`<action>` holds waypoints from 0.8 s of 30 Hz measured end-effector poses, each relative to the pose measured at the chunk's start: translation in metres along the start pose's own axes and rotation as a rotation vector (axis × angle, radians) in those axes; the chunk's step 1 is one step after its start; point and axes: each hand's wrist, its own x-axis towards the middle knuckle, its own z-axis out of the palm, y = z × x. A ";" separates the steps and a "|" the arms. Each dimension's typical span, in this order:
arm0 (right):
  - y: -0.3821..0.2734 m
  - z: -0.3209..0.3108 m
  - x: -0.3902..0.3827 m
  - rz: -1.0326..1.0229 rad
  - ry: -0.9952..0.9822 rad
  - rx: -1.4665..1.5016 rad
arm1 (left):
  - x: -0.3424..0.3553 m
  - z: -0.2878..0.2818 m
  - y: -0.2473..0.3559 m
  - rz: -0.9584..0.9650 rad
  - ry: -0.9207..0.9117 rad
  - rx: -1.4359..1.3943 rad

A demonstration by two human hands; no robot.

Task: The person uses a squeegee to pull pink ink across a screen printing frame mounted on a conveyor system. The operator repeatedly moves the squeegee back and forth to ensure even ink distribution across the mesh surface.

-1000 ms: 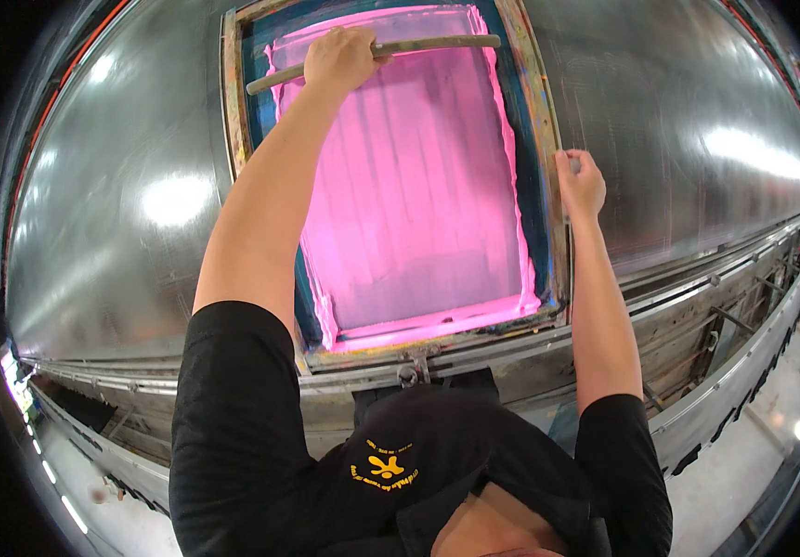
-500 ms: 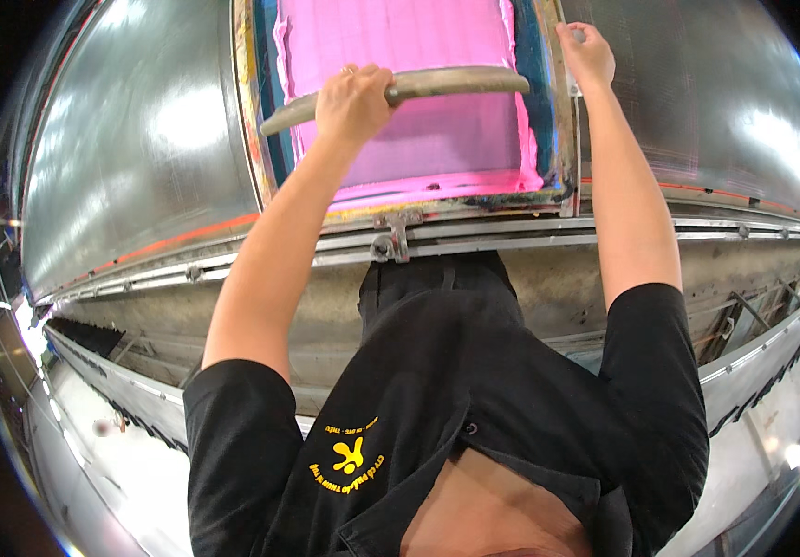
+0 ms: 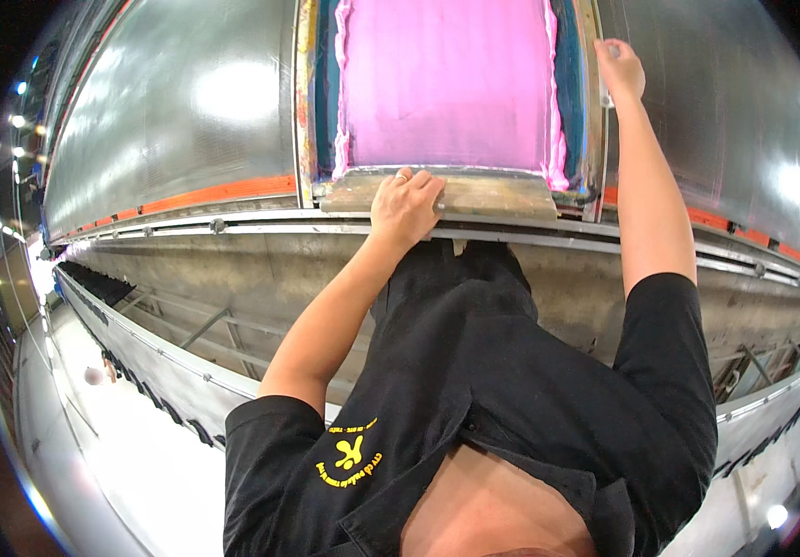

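Note:
My left hand (image 3: pixel 405 206) is wrapped over a wide squeegee (image 3: pixel 502 197) with a worn wooden handle. It lies across the near end of a screen-printing frame (image 3: pixel 590 139), its blade line against the mesh. Pink ink (image 3: pixel 446 84) covers the mesh, with thicker ridges of ink (image 3: pixel 556 139) along both sides. At the frame's right outer edge my right hand (image 3: pixel 623 72) is closed, fingertips curled at the rim. A small pale piece shows between those fingers, too small to name. The palm side of my left hand is hidden.
Long shiny dark printing tables (image 3: pixel 168 130) stretch left and right of the frame. A metal rail (image 3: pixel 260 221) with an orange strip (image 3: pixel 214 195) above it runs along the near edge. Below lies a trough-like gap with metal struts, beside a white-topped surface (image 3: pixel 158 464).
My left hand has drawn the squeegee toward me, from partway up the mesh to the frame's near end. My right hand stays at the frame's right edge. The view has shifted slightly.

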 end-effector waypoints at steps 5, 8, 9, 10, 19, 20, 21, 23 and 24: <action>0.011 -0.009 -0.003 0.036 -0.025 0.005 | 0.009 -0.001 -0.007 0.019 -0.047 -0.035; 0.005 -0.003 -0.004 0.001 -0.043 0.043 | 0.010 -0.007 -0.012 -0.025 -0.086 -0.038; 0.008 -0.003 -0.004 0.001 -0.038 0.041 | 0.012 -0.010 -0.012 -0.031 -0.108 -0.052; 0.014 -0.003 -0.002 0.002 -0.027 0.053 | 0.016 -0.016 -0.010 -0.033 -0.117 -0.060; 0.013 -0.070 -0.086 -0.058 0.331 0.005 | 0.037 -0.017 -0.021 -0.003 -0.173 -0.060; -0.013 -0.079 -0.134 -0.086 0.388 0.170 | 0.033 -0.012 -0.024 -0.023 -0.188 -0.041; -0.011 -0.090 -0.179 -0.005 0.303 0.234 | 0.034 -0.010 -0.026 -0.023 -0.185 -0.045; -0.045 -0.109 -0.281 0.167 -0.112 0.474 | 0.035 -0.007 -0.028 -0.016 -0.182 -0.049; -0.065 -0.108 -0.327 0.157 -0.265 0.286 | 0.038 -0.012 -0.028 -0.008 -0.191 -0.081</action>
